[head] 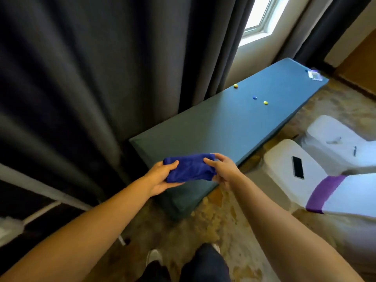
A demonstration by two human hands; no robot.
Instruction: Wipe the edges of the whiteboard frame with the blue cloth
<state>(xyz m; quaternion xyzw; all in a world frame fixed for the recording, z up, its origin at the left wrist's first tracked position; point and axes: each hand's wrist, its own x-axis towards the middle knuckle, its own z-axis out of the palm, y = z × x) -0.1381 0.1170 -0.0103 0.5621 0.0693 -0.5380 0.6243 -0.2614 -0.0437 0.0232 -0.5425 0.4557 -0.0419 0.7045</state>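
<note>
A: What are the hands doing?

B: The left hand (160,176) is gripping the left end of the blue cloth (188,169), thumb on top and palm underneath. The right hand (220,169) is pinching the right end, fingers curling over the upper edge. Both are closing on the same folded cloth, holding it in the air between them.

A: And where is it sitting relative to the counter?

B: It is hovering just above the near end of the dark green counter (213,127), close to the near left corner, not resting on it.

A: Where is the whiteboard frame?

B: I am not seeing a board face. A pale bar (40,190) is running along the lower left beside the curtain (81,78); it may be part of a stand or frame, but I cannot tell.

A: So how should this step go?

B: In my judgement the person is readying the cloth. Folding it into a firm pad, then passing it to one hand, should be giving a clean face to run along an edge. Loose corners would be snagging.

A: Anything else around?

B: Small yellow and blue magnets (254,97) are lying toward the counter's far end, well apart from the hands. A phone (298,167) is lying on a white covered chair (284,159) to the right.
</note>
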